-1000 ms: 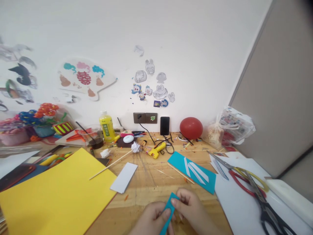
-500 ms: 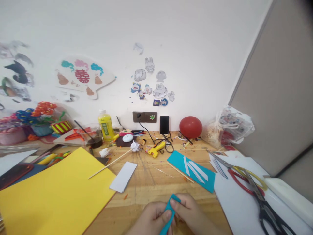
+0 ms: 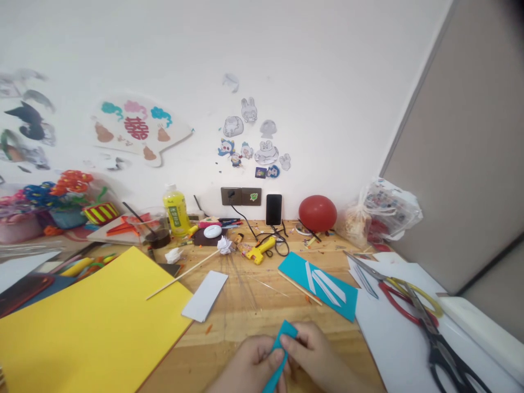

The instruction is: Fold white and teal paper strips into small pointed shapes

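Note:
Between my two hands, at the bottom middle of the head view, is a narrow strip of blue paper (image 3: 287,329), tilted with its upper end toward the right. My left hand (image 3: 251,363) grips its lower part, thumb on top. Higher up, my right hand (image 3: 311,349) pinches the same strip with the thumb pressed on its face. The fingers beneath the strip are mostly hidden. Beyond my hands lie a folded white paper piece (image 3: 205,296) and a wide blue paper piece (image 3: 295,267) with several white paper strips (image 3: 329,286) on it.
A large yellow sheet (image 3: 102,322) covers the left side. To the right, scissors (image 3: 426,322) rest on white sheets (image 3: 380,344). Farther back are a yellow glue gun (image 3: 262,251), a bottle (image 3: 177,210), a red balloon (image 3: 318,213), a phone (image 3: 274,209) and a wooden stick (image 3: 182,275).
Both hands still hold the blue strip, which has shifted slightly left and up in the view. The surrounding scene has moved a little left, too. Nothing was let go.

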Tool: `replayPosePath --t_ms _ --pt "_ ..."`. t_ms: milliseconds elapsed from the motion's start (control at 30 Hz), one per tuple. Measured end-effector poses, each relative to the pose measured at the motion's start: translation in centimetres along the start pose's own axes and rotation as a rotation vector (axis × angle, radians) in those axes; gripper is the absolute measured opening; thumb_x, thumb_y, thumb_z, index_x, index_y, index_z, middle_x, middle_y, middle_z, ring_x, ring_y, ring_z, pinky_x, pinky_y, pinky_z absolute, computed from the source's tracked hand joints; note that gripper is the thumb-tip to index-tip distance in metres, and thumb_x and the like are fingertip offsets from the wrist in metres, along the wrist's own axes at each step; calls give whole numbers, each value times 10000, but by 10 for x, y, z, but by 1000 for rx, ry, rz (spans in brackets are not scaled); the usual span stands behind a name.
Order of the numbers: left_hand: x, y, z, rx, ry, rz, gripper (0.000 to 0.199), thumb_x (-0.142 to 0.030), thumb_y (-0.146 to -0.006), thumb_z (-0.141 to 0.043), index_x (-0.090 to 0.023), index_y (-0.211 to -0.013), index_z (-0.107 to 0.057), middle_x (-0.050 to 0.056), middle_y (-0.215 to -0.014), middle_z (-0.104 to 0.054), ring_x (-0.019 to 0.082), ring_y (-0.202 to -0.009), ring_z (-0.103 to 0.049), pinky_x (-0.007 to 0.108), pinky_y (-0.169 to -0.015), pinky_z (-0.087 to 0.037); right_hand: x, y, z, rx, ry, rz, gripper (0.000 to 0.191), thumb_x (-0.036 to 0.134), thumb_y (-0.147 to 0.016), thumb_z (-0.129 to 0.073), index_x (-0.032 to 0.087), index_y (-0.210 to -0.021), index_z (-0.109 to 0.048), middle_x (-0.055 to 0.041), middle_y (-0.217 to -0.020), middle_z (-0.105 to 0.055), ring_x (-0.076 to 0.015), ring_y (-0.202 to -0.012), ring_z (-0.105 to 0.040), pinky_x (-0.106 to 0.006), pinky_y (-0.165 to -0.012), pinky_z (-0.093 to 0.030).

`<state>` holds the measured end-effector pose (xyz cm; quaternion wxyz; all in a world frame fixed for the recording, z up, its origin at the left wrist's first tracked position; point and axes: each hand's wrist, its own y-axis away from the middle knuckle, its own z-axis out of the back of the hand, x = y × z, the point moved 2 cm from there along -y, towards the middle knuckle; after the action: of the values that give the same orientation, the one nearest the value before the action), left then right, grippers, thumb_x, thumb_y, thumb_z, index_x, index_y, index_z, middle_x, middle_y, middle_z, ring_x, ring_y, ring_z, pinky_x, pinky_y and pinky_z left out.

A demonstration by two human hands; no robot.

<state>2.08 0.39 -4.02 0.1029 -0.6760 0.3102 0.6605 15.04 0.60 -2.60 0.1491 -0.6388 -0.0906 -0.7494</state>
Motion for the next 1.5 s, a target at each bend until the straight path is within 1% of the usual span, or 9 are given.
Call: replayPosePath --t_ms 133,367,533,633,867,1100,1300,1400,1500 --pt "2 -1 -1 16 47 23 453 -583 -567 -583 -143 -641 -506 -11 -458 -574 81 -357 -479 184 -389 -347 -1 -2 -7 36 52 18 458 551 -764 -407 169 -514 -443 36 -463 -433 -91 -453 -405 -186 -438 -302" --pt "-5 1 1 14 27 55 314 -405 -578 -650 -147 -667 -496 -30 -463 -576 91 -365 -510 193 -387 -385 3 0 -4 -25 212 102 433 502 -785 -399 174 -503 -419 43 -484 -382 -92 -473 -353 -192 -456 -293" --pt "-6 3 6 34 -5 69 356 -445 -570 -654 -158 -645 -458 -27 -485 -586 91 -370 -530 197 -389 -404 6 -2 9 -154 186 75 410 489 -780 -403 189 -509 -336 47 -507 -325 -103 -500 -344 -211 -473 -273" --pt "-2 3 9 -6 -20 91 389 -465 -549 -662 -166 -606 -421 -19 -482 -597 89 -363 -531 193 -385 -402 8 -2 20 -239 162 57 403 491 -776 -418 197 -523 -310 49 -522 -318 -107 -510 -335 -216 -488 -281" --pt "-12 6 7 -81 -2 95 428 -532 -518 -630 -190 -597 -386 -29 -423 -589 102 -318 -518 183 -335 -354 12 0 26 -318 191 81 390 482 -781 -418 198 -530 -327 41 -540 -339 -118 -530 -354 -223 -514 -306" --pt "-20 8 6 -182 -113 46 523 -701 -457 -540 -207 -536 -385 -97 -262 -398 63 -241 -353 169 -294 -189 11 1 28 -384 228 77 387 494 -765 -438 201 -529 -348 33 -530 -367 -134 -538 -381 -229 -519 -327" --pt "-15 6 15 -240 -64 6 540 -744 -519 -449 -209 -522 -368 -126 -239 -305 36 -205 -226 177 -294 -111 7 1 36 -484 28 -7 397 560 -702 -488 201 -559 -399 32 -549 -387 -139 -550 -397 -235 -540 -350" --pt "-15 3 19 -247 70 6 508 -702 -590 -450 -200 -554 -377 -86 -306 -435 47 -229 -327 170 -306 -147 4 0 39 -503 -82 -79 376 560 -707 -487 200 -616 -427 41 -555 -383 -128 -539 -392 -227 -518 -346" --pt "-11 -2 14 -87 248 123 563 -739 -574 -406 -182 -651 -446 14 -440 -601 93 -314 -473 176 -342 -253 3 -2 32 -353 -38 -20 342 507 -737 -492 190 -615 -452 38 -560 -403 -122 -542 -396 -224 -521 -345"
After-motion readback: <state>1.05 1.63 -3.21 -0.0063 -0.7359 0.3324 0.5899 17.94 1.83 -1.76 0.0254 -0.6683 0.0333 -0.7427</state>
